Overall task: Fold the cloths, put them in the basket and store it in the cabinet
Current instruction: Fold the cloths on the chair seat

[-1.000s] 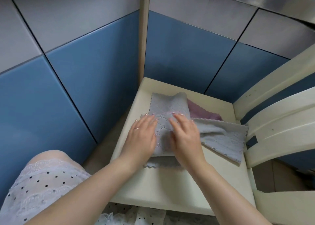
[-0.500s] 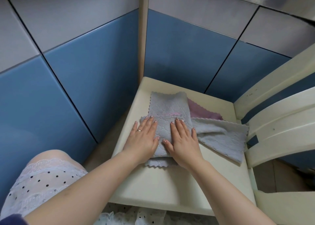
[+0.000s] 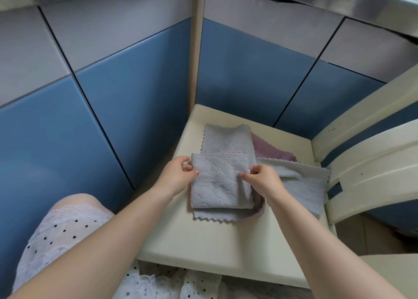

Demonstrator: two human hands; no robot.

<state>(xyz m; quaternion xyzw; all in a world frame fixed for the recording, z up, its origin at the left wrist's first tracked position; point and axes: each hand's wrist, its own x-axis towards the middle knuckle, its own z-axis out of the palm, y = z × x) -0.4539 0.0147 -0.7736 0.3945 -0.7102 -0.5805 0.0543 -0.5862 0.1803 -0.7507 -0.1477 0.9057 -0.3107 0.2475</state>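
A grey quilted cloth (image 3: 220,182) lies folded on the cream chair seat (image 3: 210,242), its lower layer sticking out with a scalloped edge. My left hand (image 3: 178,174) pinches the fold's upper left corner. My right hand (image 3: 262,181) pinches its upper right edge. Under it lies another grey cloth (image 3: 227,140), reaching toward the far edge of the seat. A purple cloth (image 3: 269,150) peeks out behind, and a further grey cloth (image 3: 303,187) is spread to the right. No basket is in view.
Blue and grey cabinet doors (image 3: 140,83) close in the corner behind and to the left of the seat. The cream chair back slats (image 3: 373,174) stand on the right. My knee in a white dotted skirt (image 3: 58,235) is at lower left.
My hands were pressing flat on the cloth. They have moved apart to its upper corners and now pinch them, with the top half folded down toward me.
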